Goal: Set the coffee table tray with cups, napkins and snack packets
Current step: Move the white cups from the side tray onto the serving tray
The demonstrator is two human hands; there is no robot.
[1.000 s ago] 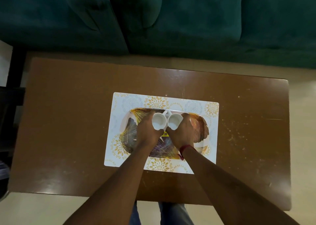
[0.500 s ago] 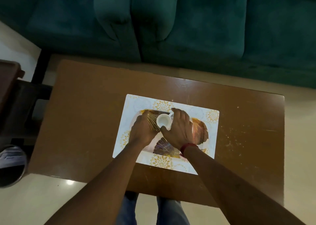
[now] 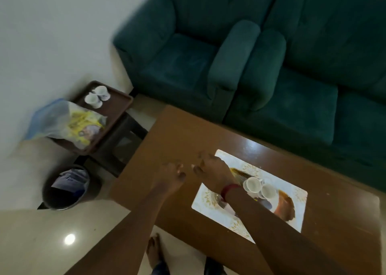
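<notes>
Brown coffee table (image 3: 181, 137) in front of a green sofa (image 3: 271, 65), pale wall and tiled floor to the left. Above the table's left part, both hands empty: left hand (image 3: 170, 177) with fingers loosely spread, right hand (image 3: 211, 170) likewise released, fingers pointing left, a red band (image 3: 228, 190) at its wrist. Just right of that wrist, two white cups (image 3: 260, 188) side by side and touching, on the patterned tray (image 3: 286, 208), itself on a white floral mat (image 3: 300, 195). Farther left, off the table, a dark side tray (image 3: 117, 107) on a low stand, with two more white cups (image 3: 97, 96) and a clear bag of yellow snack packets (image 3: 79, 122). Below it on the floor, a dark bin (image 3: 64, 188). Napkins not made out; picture blurred.
</notes>
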